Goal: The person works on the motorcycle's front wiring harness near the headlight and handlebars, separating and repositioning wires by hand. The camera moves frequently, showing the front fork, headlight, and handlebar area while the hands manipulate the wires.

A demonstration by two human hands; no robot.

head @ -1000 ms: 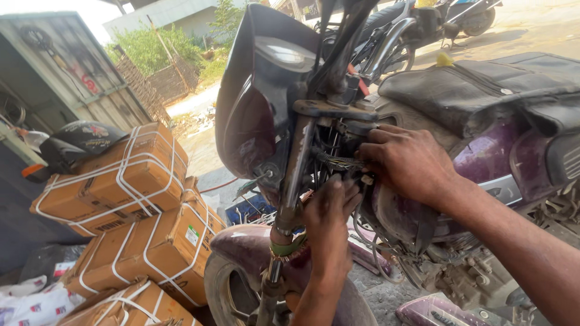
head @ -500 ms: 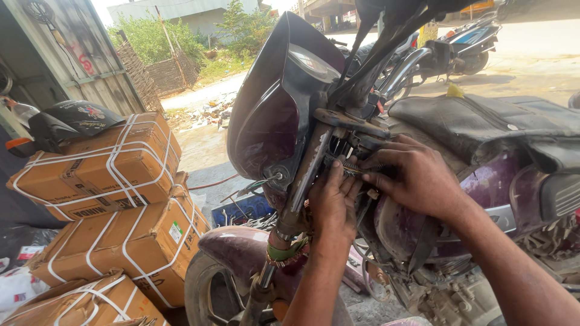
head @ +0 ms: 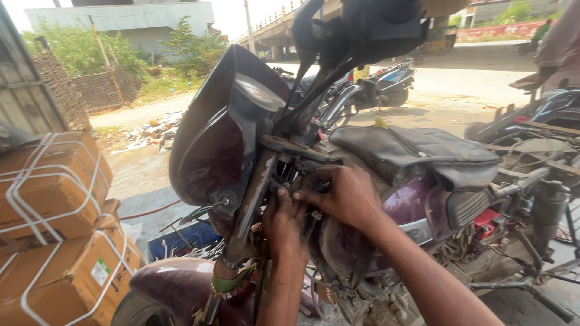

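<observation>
Two hands work at the frame's centre: the left hand (head: 284, 220) and right hand (head: 345, 196) press curled fingers into the wiring (head: 290, 175) behind the motorbike's fork (head: 254, 199), though what they pinch I cannot tell. Those wires look thin, pliant and easily torn, best held near their connectors. Strapped boxes (head: 51, 181) stack at left, parked bikes (head: 386, 81) upper centre.

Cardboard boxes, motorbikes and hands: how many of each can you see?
Brown cardboard boxes tied with white straps: 2
Motorbikes: 3, the purple one being worked on, a dark one parked behind, a stripped one at right
Bare hands on the purple bike: 2, left hand, right hand
Total: 7
</observation>
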